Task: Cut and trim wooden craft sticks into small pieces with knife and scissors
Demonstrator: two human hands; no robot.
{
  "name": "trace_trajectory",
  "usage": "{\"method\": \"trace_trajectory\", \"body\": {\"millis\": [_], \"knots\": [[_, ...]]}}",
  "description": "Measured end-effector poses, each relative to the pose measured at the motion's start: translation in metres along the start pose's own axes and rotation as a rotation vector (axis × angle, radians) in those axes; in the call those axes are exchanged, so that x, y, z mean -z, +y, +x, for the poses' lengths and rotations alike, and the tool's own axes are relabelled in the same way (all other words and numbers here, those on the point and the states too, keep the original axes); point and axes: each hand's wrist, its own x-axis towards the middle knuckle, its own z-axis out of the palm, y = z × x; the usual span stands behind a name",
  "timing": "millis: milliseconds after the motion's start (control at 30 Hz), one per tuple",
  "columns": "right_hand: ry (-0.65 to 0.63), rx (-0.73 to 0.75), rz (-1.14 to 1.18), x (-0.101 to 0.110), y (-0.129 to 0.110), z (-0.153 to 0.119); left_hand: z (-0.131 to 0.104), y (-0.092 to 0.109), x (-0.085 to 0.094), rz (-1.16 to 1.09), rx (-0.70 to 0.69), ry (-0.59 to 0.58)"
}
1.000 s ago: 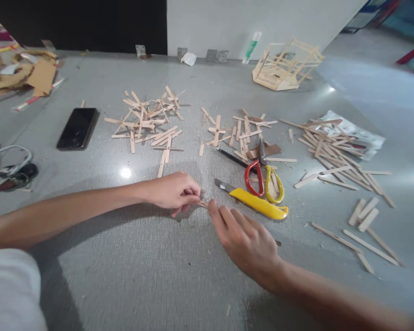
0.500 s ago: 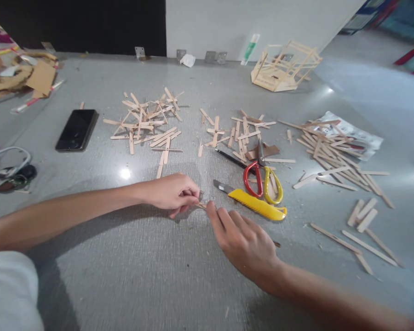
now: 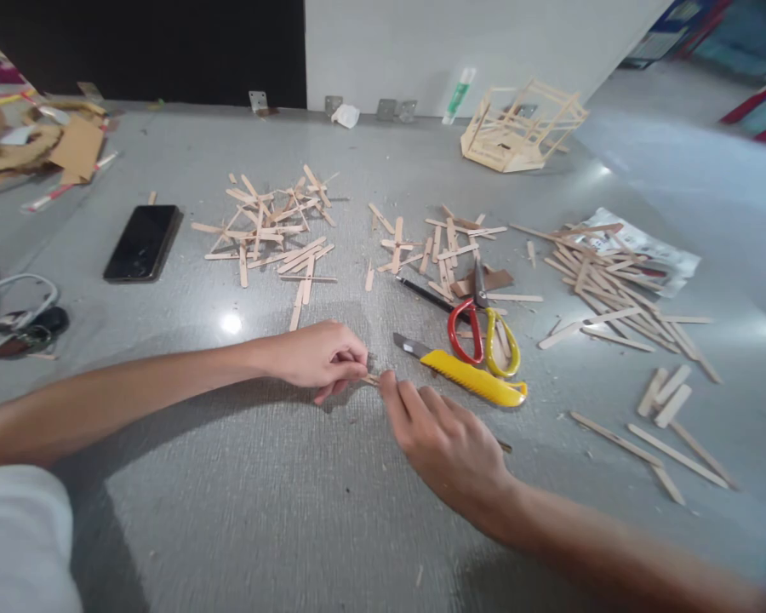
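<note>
Between my hands is a small wooden craft stick [image 3: 371,380], mostly covered by fingers. My left hand [image 3: 322,358] pinches its left end between thumb and forefinger. On its other end, my right hand [image 3: 443,434] is closed with the fingers curled down. Just beyond the right hand lies a yellow utility knife [image 3: 472,376] with its blade pointing left. Scissors [image 3: 482,323] with one red and one yellow handle rest behind the knife, next to a black pen [image 3: 425,294]. A dark tip [image 3: 505,446] shows past the right hand; I cannot tell what it belongs to.
Loose craft sticks [image 3: 274,226] lie scattered at the back, with another heap [image 3: 613,277] at right beside a plastic wrapper [image 3: 670,264]. A wooden stick frame [image 3: 520,128] and a glue tube [image 3: 460,95] stand near the wall. At left are a phone [image 3: 144,243] and cardboard pieces [image 3: 77,145].
The view has shifted very slightly, so things at the right appear a little further left. Both hands keep their hold on the stick, nearly still.
</note>
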Motion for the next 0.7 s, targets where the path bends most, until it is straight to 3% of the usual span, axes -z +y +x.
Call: {"method": "trace_trajectory", "body": {"millis": [267, 700], "knots": [[0.065, 0.005, 0.015, 0.0018, 0.0038, -0.0033, -0.0012, 0.0037, -0.0005, -0.01, 0.047, 0.008], [0.053, -0.013, 0.037, -0.0006, 0.0023, -0.0019, -0.0013, 0.0027, 0.0008, 0.005, 0.034, -0.005]]}}
